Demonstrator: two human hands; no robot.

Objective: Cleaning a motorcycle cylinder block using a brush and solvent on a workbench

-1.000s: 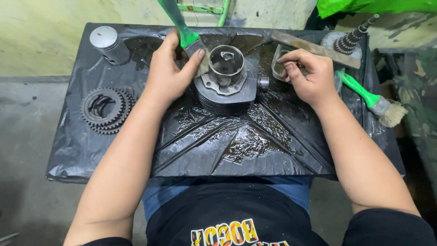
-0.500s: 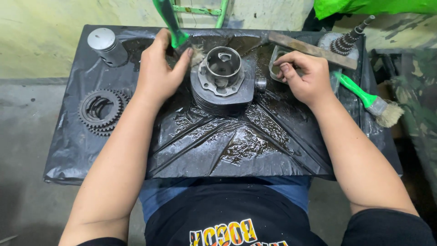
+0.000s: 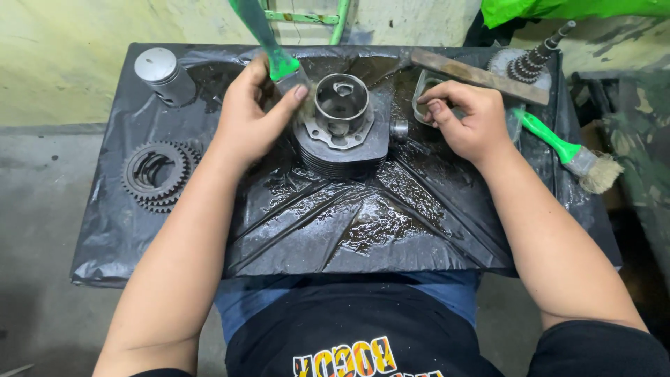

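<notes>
A finned metal engine cylinder (image 3: 342, 132) stands upright in the middle of a wet black plastic sheet (image 3: 349, 223). My left hand (image 3: 252, 115) grips a green-handled paintbrush (image 3: 269, 42), its bristle end pressed against the cylinder's left side. My right hand (image 3: 469, 119) rests just right of the cylinder, its fingers closed on a small grey metal ring-like part (image 3: 422, 98). Most of that part is hidden by the fingers.
A silver piston (image 3: 164, 75) stands at the back left. A dark gear cluster (image 3: 155, 174) lies at the left. A second green-handled brush (image 3: 569, 150), a flat wooden-looking bar (image 3: 478, 75) and a geared shaft (image 3: 534, 59) lie at the back right.
My left hand with the brush has shifted slightly along the cylinder's left side. My right hand stays on the small metal part.
</notes>
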